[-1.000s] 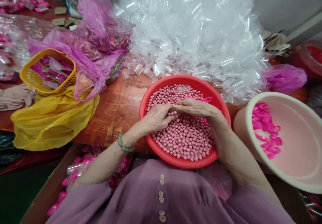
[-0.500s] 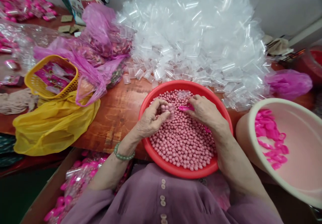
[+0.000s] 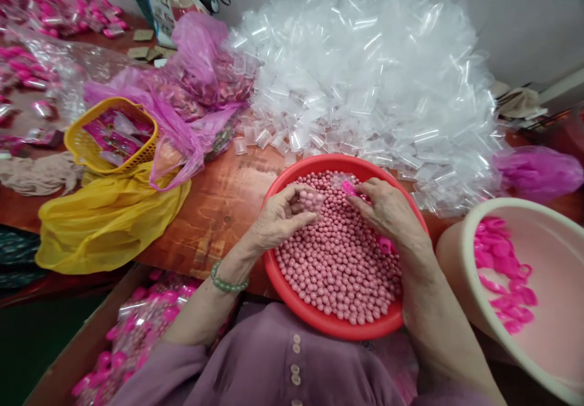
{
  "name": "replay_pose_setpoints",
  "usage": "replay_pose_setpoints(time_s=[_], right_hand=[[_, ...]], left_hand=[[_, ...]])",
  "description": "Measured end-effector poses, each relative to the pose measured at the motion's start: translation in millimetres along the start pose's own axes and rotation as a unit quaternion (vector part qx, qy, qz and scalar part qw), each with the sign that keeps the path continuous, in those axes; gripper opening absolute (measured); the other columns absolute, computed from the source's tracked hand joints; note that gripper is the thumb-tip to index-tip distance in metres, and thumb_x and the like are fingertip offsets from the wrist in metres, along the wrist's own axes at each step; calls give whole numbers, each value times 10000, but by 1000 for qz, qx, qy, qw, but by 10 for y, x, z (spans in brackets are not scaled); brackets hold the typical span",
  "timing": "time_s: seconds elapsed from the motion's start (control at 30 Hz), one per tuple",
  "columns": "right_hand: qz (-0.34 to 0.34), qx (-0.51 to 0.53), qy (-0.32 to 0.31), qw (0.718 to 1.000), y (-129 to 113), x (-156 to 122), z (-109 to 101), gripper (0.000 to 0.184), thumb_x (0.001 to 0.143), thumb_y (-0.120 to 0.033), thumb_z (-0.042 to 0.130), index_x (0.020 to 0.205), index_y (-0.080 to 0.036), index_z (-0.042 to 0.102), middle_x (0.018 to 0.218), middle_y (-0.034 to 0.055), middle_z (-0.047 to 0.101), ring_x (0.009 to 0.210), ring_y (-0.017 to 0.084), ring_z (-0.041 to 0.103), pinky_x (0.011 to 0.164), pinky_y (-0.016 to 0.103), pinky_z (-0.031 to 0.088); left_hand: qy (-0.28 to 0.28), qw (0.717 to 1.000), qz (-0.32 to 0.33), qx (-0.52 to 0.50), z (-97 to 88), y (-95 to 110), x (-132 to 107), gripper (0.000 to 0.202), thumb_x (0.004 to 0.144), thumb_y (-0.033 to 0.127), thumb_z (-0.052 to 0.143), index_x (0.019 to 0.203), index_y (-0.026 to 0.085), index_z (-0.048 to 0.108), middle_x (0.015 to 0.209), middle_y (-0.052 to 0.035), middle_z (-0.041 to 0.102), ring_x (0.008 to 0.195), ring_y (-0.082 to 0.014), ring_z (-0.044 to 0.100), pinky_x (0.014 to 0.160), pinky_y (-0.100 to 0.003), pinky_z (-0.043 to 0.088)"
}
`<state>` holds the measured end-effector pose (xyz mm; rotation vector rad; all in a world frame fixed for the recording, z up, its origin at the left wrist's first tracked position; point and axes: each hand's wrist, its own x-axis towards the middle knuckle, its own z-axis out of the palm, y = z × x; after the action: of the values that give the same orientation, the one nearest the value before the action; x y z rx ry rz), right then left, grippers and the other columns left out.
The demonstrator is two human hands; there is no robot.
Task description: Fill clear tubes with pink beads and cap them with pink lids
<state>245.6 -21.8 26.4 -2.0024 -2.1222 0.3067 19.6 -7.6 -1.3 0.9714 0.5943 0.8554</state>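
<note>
My left hand (image 3: 286,214) grips a clear plastic tube (image 3: 312,201) filled with pink beads, held over the left side of the red basin (image 3: 310,318). Opposite it, my right hand (image 3: 385,208) pinches a bright pink plastic cap (image 3: 348,187) between thumb and fingers. A gap separates tube and cap. Loose pink beads (image 3: 337,272) fill the basin beneath both hands. Another pink plastic piece (image 3: 385,245) shows below my right palm, partly hidden; whether the hand holds it I cannot tell.
Behind the basin rises a heap of clear tubes (image 3: 365,77). A cream tub (image 3: 460,254) with pink caps (image 3: 499,260) stands at right. To the left lie a yellow basket (image 3: 75,144), a yellow bag (image 3: 109,229) and pink plastic bags (image 3: 196,47). Filled tubes (image 3: 141,321) lie in a box below.
The view has shifted, so the scene sits slightly further right. In my right hand the pink cap has turned from lying sideways to angled upward. My left hand still holds the tube.
</note>
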Motion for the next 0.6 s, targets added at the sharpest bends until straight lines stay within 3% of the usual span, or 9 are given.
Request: replay_pose_setpoints(time_s=[0.07,0.17,0.23,0.3,0.43,0.6], right_hand=[[-6,177,26,984,-19,0,2,255,913,-389,551,814,-185,667,750,43,644,746,197,618,720,326,468],[-2,436,32,900,-87,-15,26,250,853,-403,647,1025,-221,653,834,12,701,789,180,663,726,305,519],[17,522,46,852,-145,-32,49,327,821,-381,698,1109,-247,617,899,8,727,836,179,689,718,293,541],[33,555,64,828,-207,-46,74,344,808,-359,722,1111,-257,596,914,10,739,844,178,703,708,290,555],[19,555,93,826,-343,-63,117,271,807,-323,730,1036,-249,605,955,19,740,900,174,700,836,331,561],[-30,488,105,866,-430,-77,148,143,843,-303,690,974,-249,674,987,22,704,928,165,650,890,328,519]], left_hand=[[21,1000,-8,-8,-6,18,6,409,672,168,801,1035,166,613,993,-23,660,892,-122,639,892,-300,529],[29,999,-19,-14,-10,28,10,418,645,159,814,1023,154,636,952,-10,655,886,-114,627,914,-297,502],[34,999,-17,-18,-10,26,13,387,637,162,820,975,148,634,921,-1,647,865,-105,617,889,-276,497],[33,999,-13,-23,-13,21,13,346,653,191,817,932,145,616,891,5,637,827,-96,612,839,-255,500],[-12,999,-31,-40,-14,23,1,340,727,309,783,927,137,567,854,-14,633,767,-122,657,747,-268,529],[-13,996,-49,-69,-1,37,-6,362,715,312,805,889,140,538,867,-5,621,794,-133,696,798,-294,547]])
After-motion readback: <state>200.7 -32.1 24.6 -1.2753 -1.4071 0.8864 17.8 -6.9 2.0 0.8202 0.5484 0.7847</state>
